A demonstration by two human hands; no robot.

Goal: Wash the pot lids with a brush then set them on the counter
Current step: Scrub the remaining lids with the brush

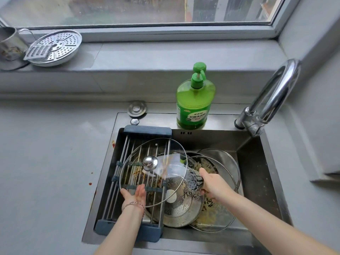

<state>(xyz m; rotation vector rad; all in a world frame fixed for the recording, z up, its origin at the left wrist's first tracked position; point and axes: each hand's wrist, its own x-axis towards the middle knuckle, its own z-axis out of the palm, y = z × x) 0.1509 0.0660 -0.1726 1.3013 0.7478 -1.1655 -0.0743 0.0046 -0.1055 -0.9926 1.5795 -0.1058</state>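
A round glass pot lid [139, 153] with a steel rim and shiny knob is held tilted above the sink's left half. My left hand [135, 195] supports its lower edge with the palm up. My right hand [212, 183] grips a brush [193, 179], its dark bristles seen through the glass at the lid's right side. Below lie several more dirty lids: a steel one [176, 214] flecked with soap, and glass ones [220, 162] smeared with yellowish residue.
A slatted drain rack [119, 181] spans the left of the steel sink [261, 172]. A green soap bottle [195, 100] stands at the sink's back rim, with the tap [270, 96] to its right. Grey counter [46, 162] extends left. On the sill sit a steamer plate [58, 46], a grater and a cup.
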